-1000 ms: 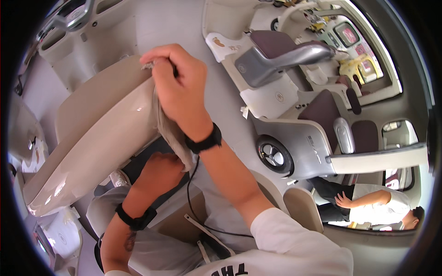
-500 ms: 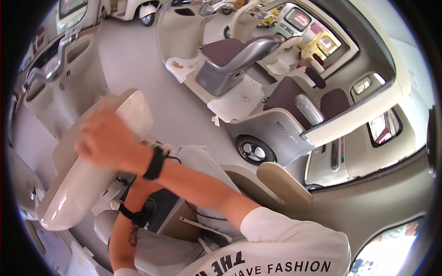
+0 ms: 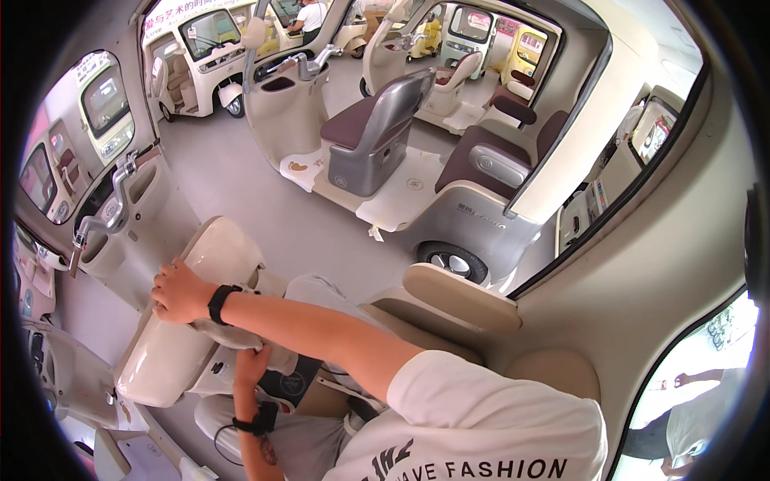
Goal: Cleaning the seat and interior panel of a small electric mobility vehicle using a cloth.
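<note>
My right hand, with a black band at the wrist, lies over the top edge of a glossy cream seat back, its fingers bent over the edge. Below its wrist, a greyish, cloth-like piece sags against the near side of the seat. At the right end of that piece, my left hand is closed, its fingers partly hidden. A black device is strapped to the left wrist. Close by lies a dark panel with an emblem, near my legs in grey trousers.
I sit inside a vehicle cabin with a beige armrest at my right. In front are chrome handlebars. Outside stands an open three-wheeler with maroon seats. More small vehicles and a person are farther back.
My view has swung, bringing more of the showroom and windscreen into sight. My right hand, blurred before, now rests on the seat back. My left hand and the greyish piece show more clearly.
</note>
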